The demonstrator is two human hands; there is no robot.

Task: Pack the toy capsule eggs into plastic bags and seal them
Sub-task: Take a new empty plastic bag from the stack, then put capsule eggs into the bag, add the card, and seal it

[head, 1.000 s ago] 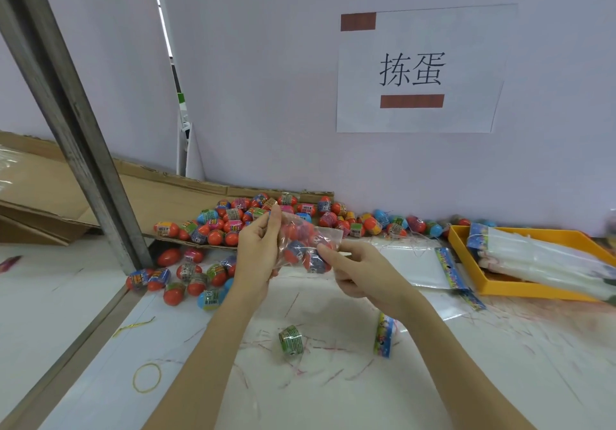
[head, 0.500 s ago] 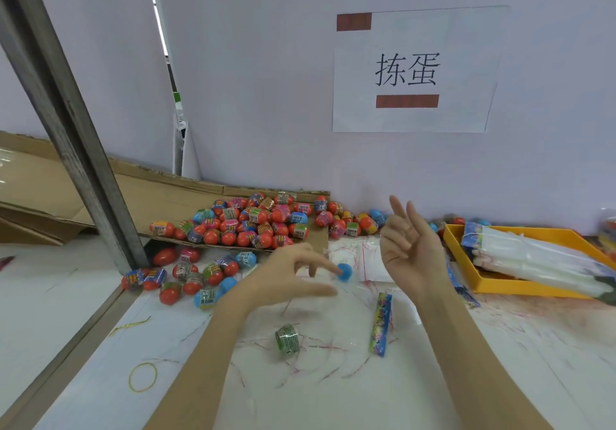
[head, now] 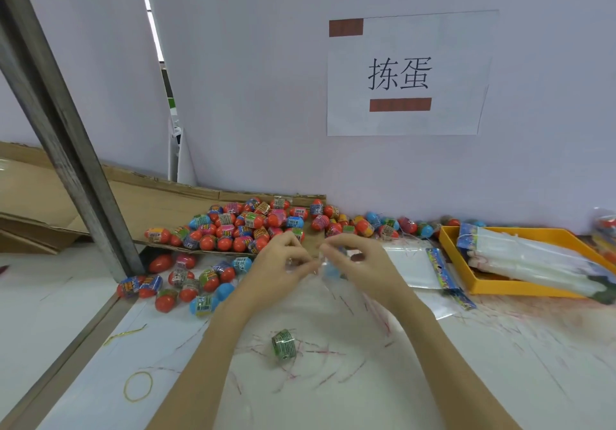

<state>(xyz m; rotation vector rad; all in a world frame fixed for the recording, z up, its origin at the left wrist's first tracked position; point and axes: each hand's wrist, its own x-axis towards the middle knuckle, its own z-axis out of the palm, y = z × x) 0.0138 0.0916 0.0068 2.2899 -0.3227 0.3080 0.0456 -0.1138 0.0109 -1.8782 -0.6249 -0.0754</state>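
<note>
Far left: a grey metal post point(head: 63, 136) slants from the upper left corner down to the table point(head: 466, 379), with flattened cardboard point(head: 140, 203) behind it running toward frame centre. Lower left, a yellow rubber band point(head: 138, 386) lies flat on the table's bare white top; the bottom of the frame is mostly bare table between and beside the forearms. Left of centre, loose capsule eggs point(head: 186, 283) spill off the cardboard's edge, and the main egg heap point(head: 246, 226) sits on the cardboard just behind the hands. One green-wrapped egg point(head: 283, 345) lies alone at lower centre, between the forearms. Left hand point(head: 280, 263) and right hand point(head: 356, 263) meet at centre, fingers curled and pinching a clear plastic bag point(head: 325, 283) between them; a blue egg point(head: 330, 269) shows at the fingertips, whether inside the bag I cannot tell. Right of the hands, flat empty bags point(head: 413, 268) with printed header strips lie on the table. Far right, an orange tray point(head: 520, 288) holds bundled bags. Upper right, a paper sign point(head: 406, 76) on the wall reads "拣蛋".
</note>
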